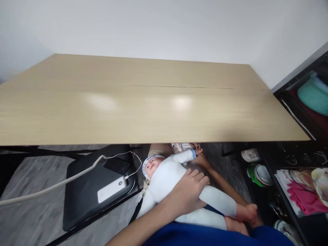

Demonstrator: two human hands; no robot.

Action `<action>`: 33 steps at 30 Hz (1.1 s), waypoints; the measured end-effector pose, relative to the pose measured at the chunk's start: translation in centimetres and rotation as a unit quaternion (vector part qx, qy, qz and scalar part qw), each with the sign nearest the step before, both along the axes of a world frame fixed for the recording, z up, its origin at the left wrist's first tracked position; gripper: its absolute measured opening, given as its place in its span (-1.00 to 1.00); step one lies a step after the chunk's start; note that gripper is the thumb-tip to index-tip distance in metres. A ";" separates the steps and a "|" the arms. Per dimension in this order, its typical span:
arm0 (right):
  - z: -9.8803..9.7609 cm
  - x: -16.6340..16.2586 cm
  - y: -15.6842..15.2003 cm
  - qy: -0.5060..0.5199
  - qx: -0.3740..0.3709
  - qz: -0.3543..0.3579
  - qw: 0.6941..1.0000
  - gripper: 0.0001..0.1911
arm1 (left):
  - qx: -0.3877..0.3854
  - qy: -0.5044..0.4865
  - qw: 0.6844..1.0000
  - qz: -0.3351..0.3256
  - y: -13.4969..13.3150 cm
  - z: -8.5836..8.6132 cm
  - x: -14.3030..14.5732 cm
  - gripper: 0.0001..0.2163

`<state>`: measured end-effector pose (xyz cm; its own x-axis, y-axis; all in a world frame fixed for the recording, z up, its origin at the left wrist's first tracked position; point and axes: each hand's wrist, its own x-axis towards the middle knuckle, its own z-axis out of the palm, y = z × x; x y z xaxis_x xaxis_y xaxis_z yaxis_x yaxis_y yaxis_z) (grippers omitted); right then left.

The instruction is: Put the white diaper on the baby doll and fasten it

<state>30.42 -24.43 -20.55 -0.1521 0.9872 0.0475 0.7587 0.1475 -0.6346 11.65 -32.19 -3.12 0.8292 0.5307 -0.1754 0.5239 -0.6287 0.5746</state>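
A baby doll (pixel 166 176) in a white outfit and a white hat with blue lettering lies face up across my lap. Its head is toward the table's front edge and its bare feet point to the lower right. My left hand (pixel 191 188) is closed over the doll's hip and upper leg. Beyond the doll's body, my right hand (pixel 201 160) is beside the doll's small hand, close under the table edge. Next to it is a whitish cloth (pixel 180 147) with pinkish marks. Most of my right fingers are hidden, so their grip is unclear.
A wooden table (pixel 153 112) spans the front. To the left, a black chair seat (pixel 84 191) bears a white power bank (pixel 112 189), a dark phone (pixel 117 166) and a cable. On the right, a black shelf holds pink cloth (pixel 306 198), a jar (pixel 260 174) and a teal container (pixel 314 94).
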 end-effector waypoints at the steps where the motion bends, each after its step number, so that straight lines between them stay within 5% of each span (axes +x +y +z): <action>1: -0.4 1.0 -0.8 0.000 0.001 -0.010 1.000 -0.40 | 0.001 -0.004 1.000 0.000 0.0 0.0 -0.1 -0.62; 4: -0.4 4.0 -3.3 0.010 0.030 -0.083 0.996 -0.32 | 0.005 -0.018 1.000 -0.009 -0.1 0.0 -0.2 -0.62; 7: 2.4 5.0 -4.4 0.011 0.084 -0.090 0.992 -0.25 | 0.009 -0.030 0.999 -0.023 -0.1 -0.1 -0.2 -0.63; 10: 7.2 3.4 -3.1 0.008 0.064 0.060 0.996 -0.42 | 0.008 -0.048 0.998 -0.036 0.1 0.0 -0.4 -0.70; 13: 11.4 0.5 -0.5 -0.011 -0.028 0.269 0.963 -0.29 | -0.011 -0.077 0.996 -0.043 0.2 0.1 -1.0 -0.72; 15: 12.8 -1.3 1.2 -0.038 -0.097 0.342 0.934 -0.20 | -0.026 -0.097 0.994 -0.042 0.1 0.2 -1.5 -0.68; 18: 13.0 -3.5 2.7 -0.068 -0.143 0.370 0.915 -0.20 | -0.041 -0.112 0.992 -0.033 -0.3 0.4 -2.2 -0.64; 26: 11.8 -6.4 1.7 -0.184 -0.126 0.338 0.914 -0.61 | -0.099 -0.207 0.972 0.044 -1.3 3.0 -4.8 -0.55; 29: 12.4 -6.4 0.8 -0.188 -0.110 0.320 0.922 -0.67 | -0.078 -0.230 0.962 0.128 -2.7 2.2 -7.4 -0.63; 33: 13.3 -5.9 0.3 -0.179 -0.099 0.316 0.927 -0.65 | -0.045 -0.231 0.880 0.413 -5.6 -3.1 -12.1 -0.65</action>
<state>24.48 -24.10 -7.29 -0.6736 0.6798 -0.2900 0.7276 0.5411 -0.4217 -0.42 -37.81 -6.21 0.1609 0.9869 0.0063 0.4785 -0.0836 0.8741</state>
